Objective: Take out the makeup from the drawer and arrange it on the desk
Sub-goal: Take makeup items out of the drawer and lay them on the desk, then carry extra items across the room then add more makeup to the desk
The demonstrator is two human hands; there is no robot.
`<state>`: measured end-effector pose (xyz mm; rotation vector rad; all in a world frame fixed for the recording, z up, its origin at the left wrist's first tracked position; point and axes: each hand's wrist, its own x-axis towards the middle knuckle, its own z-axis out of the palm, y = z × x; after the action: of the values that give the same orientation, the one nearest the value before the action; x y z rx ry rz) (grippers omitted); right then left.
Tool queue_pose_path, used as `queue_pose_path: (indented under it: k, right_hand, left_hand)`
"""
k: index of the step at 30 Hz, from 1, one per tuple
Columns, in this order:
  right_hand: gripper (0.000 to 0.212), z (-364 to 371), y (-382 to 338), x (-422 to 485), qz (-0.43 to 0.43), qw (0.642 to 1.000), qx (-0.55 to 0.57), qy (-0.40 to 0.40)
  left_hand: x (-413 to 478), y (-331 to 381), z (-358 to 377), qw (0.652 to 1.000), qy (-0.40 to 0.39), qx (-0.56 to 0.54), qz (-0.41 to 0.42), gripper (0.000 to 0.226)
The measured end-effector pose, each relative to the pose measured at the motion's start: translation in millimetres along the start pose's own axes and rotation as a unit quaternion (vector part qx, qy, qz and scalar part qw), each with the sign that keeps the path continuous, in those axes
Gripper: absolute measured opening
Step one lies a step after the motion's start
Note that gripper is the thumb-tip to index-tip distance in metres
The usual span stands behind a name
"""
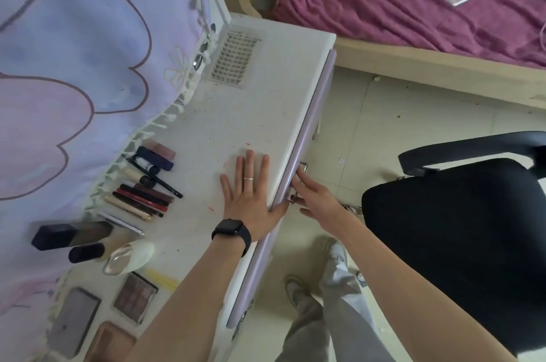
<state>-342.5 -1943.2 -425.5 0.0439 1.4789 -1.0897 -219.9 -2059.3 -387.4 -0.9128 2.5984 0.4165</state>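
Makeup lies in a row along the left side of the white desk [236, 113]: a dark box with a pink compact [156, 156], several pencils and lip sticks [139, 199], dark-capped bottles [71, 236], a white egg-shaped case [133, 256] and eyeshadow palettes [134, 296]. My left hand [251, 202] rests flat on the desk top near its edge, fingers spread, holding nothing. My right hand [316, 196] reaches to the lilac drawer front [313, 113], its straight fingers touching the metal handle [302, 168]. The drawer front sits flush with the desk edge, so its inside is hidden.
A lilac fringed cloth [74, 66] covers the left of the desk. A clear lash box [233, 58] lies at the far end. A black office chair [458, 243] stands close on the right, and a bed with a purple blanket [413, 12] lies beyond it.
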Motion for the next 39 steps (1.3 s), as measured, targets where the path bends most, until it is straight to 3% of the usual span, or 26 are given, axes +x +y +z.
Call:
queue_pose_path:
  k: [4,7,11,14,17,20,24,29,35,39]
  right_hand:
    - [0.060,-1,-4,-5,-0.002,0.999,-0.035,-0.004]
    - [0.056,-3,-11,-12,-0.019,0.992,-0.125,0.011]
    - [0.047,-23,-25,-32,-0.026,0.939,-0.342,0.014]
    - [0.044,-45,-38,-72,-0.026,0.898,-0.439,0.027]
    - [0.038,-71,-51,-129,-0.067,0.890,-0.445,0.077]
    - [0.033,-95,-56,-209,-0.137,0.887,-0.406,0.172]
    - [0.028,-121,-31,-346,-0.231,0.850,-0.322,0.347]
    - [0.023,-138,40,-506,-0.253,0.770,-0.214,0.546]
    - [0.027,-162,140,-650,-0.202,0.640,-0.161,0.724]
    - [0.028,-185,210,-735,-0.154,0.565,-0.126,0.801]
  left_hand:
    - [-2,3,-2,1.000,-0.011,-0.006,-0.004,0.096]
    - [0,6,-6,0.999,-0.033,0.003,-0.009,0.097]
    - [-5,12,-26,0.996,-0.092,0.012,-0.016,0.100]
    - [-7,13,-61,0.988,-0.146,0.040,-0.024,0.091]
    - [-17,30,-98,0.988,-0.128,0.089,0.012,0.065]
    - [-45,68,-124,0.993,-0.093,0.025,0.067,0.054]
    - [-93,156,-157,0.980,-0.033,-0.059,0.185,0.050]
    - [-175,300,-189,0.916,0.020,-0.075,0.395,0.049]
    - [-303,471,-185,0.779,0.024,-0.050,0.625,0.047]
    - [-394,573,-156,0.703,0.011,-0.023,0.711,0.044]
